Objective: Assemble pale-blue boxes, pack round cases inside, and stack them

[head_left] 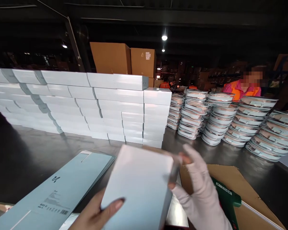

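The left hand (96, 214), bare, was clamped on a white box (139, 188) at the bottom centre of the frame, thumb pressed on its top face and the other fingers hidden underneath. The right hand (201, 195), in a pale glove, gripped the box's right edge, fingers curled over the far corner. The box was held tilted above the table, and its face showed no print.

Just left of it, in the lower left, lay a pile of flat blue-grey sheets (60, 188) bearing a small dark logo, lines of fine text too small to read, and a barcode. Under the right wrist a green glue gun (227, 199) with a white label strip, unreadable, rested on cardboard (244, 188).

The table (26, 153) was dark, dull metal with a slight sheen. Across its far side, from the left edge to the centre, ran a wall of boxes (86, 102), all white, several layers high. To the right stood leaning stacks of round wrapped packs (220, 118). Behind the wall rose two brown cartons (124, 59), one with a small white label (147, 56). A person (244, 88) in orange sat at the upper right. The room was dim, lit by a ceiling lamp (164, 37).
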Tool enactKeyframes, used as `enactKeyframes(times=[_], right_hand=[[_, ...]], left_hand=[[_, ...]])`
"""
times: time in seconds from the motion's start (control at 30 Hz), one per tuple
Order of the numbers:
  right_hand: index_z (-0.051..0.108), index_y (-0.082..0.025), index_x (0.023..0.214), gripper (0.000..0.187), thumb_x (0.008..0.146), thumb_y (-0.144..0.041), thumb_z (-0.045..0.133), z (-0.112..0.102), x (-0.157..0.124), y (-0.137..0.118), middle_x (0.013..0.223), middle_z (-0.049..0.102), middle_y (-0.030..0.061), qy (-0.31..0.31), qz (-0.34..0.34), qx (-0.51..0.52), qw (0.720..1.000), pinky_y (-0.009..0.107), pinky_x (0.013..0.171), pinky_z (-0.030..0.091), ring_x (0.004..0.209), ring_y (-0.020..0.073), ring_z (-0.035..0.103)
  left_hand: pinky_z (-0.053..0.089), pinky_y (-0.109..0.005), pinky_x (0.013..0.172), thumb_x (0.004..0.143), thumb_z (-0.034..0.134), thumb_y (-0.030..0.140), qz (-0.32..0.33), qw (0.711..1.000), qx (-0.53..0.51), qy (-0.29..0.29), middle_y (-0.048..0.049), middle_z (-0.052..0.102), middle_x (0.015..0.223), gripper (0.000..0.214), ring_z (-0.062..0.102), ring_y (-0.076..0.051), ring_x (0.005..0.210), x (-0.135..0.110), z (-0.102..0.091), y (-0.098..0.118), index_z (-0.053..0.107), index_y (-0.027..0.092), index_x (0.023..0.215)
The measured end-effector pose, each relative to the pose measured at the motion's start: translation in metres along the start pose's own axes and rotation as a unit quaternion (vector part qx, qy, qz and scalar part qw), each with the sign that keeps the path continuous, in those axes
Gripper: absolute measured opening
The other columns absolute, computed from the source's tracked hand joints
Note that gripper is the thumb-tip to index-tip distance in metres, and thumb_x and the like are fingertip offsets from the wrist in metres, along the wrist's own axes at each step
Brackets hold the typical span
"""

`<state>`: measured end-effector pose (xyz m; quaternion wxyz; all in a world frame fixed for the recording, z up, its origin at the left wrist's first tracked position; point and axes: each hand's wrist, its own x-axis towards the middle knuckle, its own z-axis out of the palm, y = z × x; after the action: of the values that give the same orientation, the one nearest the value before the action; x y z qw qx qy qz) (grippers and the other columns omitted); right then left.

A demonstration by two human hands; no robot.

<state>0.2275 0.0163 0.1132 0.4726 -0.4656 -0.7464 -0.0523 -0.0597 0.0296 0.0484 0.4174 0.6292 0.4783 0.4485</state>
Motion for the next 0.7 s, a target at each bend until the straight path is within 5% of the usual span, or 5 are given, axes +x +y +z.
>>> enactKeyframes(times=[0.13, 0.3, 0.4, 0.63, 0.7], right_hand=[[0.005, -0.036, 0.168, 0.077, 0.106, -0.05, 0.048, 0.016, 0.003, 0.012, 0.177, 0.011, 0.0093, -0.017, 0.015, 0.079, 0.997, 0.053, 0.123, 0.035, 0.16, 0.0298, 0.021], [0.038, -0.047, 0.158, 0.047, 0.111, -0.041, 0.039, 0.046, -0.003, 0.019, 0.176, 0.02, -0.0052, 0.043, 0.012, 0.188, 0.981, 0.037, 0.124, 0.038, 0.158, 0.0192, 0.031], [0.055, -0.04, 0.146, 0.039, 0.11, -0.045, 0.04, 0.055, -0.002, 0.015, 0.164, 0.045, 0.0033, 0.097, 0.066, 0.221, 0.968, 0.036, 0.114, 0.051, 0.146, 0.0219, 0.052], [0.038, -0.034, 0.156, 0.048, 0.108, -0.028, 0.042, 0.07, 0.004, -0.001, 0.155, 0.055, 0.0105, 0.11, 0.112, 0.149, 0.976, 0.04, 0.117, 0.048, 0.14, 0.0208, 0.057], [0.024, -0.035, 0.162, 0.055, 0.109, -0.027, 0.038, 0.072, 0.003, -0.005, 0.16, 0.049, 0.0118, 0.128, 0.127, 0.173, 0.968, 0.041, 0.119, 0.045, 0.144, 0.0195, 0.053]], left_hand=[[0.062, -0.041, 0.098, 0.085, 0.074, 0.065, 0.047, 0.996, -0.05, 0.063, -0.0134, 0.08, 0.119, 0.061, 0.074, -0.033, 0.115, 0.029, 0.016, -0.001, 0.068, 0.021, 0.127], [0.049, -0.043, 0.115, 0.087, 0.073, 0.066, 0.204, 0.979, -0.011, 0.018, -0.0177, 0.044, 0.164, 0.067, 0.038, -0.036, 0.155, 0.041, 0.038, 0.004, 0.058, 0.025, 0.138], [0.049, -0.048, 0.113, 0.087, 0.054, 0.083, 0.197, 0.979, -0.031, 0.05, -0.0176, 0.056, 0.152, 0.069, 0.045, -0.042, 0.149, 0.043, 0.043, 0.01, 0.069, 0.022, 0.115], [0.054, -0.038, 0.103, 0.105, 0.051, 0.047, 0.13, 0.956, -0.129, 0.228, -0.0095, 0.042, 0.163, 0.02, 0.049, -0.026, 0.146, 0.044, 0.07, 0.018, 0.04, 0.033, 0.115], [0.056, -0.037, 0.101, 0.104, 0.051, 0.045, 0.124, 0.965, -0.105, 0.206, -0.009, 0.045, 0.16, 0.017, 0.048, -0.026, 0.148, 0.04, 0.069, 0.025, 0.044, 0.033, 0.114]])
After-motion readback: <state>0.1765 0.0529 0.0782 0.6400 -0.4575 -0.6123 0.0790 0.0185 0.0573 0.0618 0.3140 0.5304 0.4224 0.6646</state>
